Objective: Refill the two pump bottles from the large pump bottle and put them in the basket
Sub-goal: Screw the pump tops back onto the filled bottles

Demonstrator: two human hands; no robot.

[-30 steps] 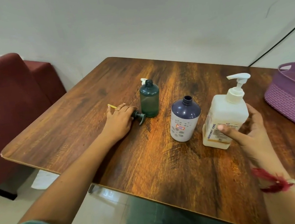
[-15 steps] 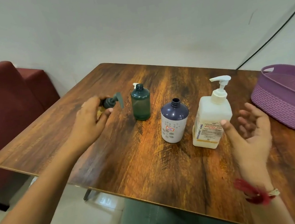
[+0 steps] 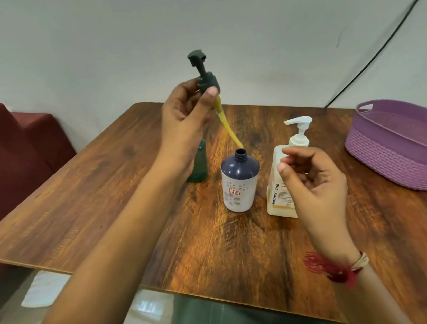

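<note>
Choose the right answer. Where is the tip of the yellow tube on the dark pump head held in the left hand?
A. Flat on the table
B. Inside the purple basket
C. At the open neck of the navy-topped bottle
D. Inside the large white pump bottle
C: the left hand holds the pump head up, and its yellow tube ends at the navy-topped bottle mouth.

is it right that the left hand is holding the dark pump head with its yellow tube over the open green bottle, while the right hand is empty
Not quite. In the head view the left hand holds the dark pump head with its yellow tube reaching the open neck of the purple and white bottle, not the green bottle. The right hand is indeed empty.
</note>
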